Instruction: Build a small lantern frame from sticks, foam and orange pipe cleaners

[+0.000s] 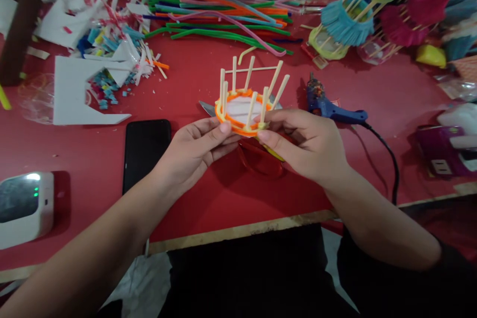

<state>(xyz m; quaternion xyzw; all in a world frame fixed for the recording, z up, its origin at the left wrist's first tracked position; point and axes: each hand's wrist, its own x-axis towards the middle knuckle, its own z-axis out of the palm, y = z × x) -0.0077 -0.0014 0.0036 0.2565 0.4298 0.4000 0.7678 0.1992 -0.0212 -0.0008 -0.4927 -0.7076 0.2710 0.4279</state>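
Note:
Between my hands is a small round craft base, white in the middle with an orange and yellow rim. Several pale wooden sticks stand up around its edge, some leaning outward. My left hand pinches the near left rim between thumb and fingers. On the right side, my right hand grips the rim close to the foot of a stick. Below the base lie red-handled scissors, partly hidden, with a blade tip poking out at the left.
A blue glue gun with a black cord lies at right. Black phone and white device are at left. Pipe cleaners, foam scraps and fringed stick models line the back. The table edge is near me.

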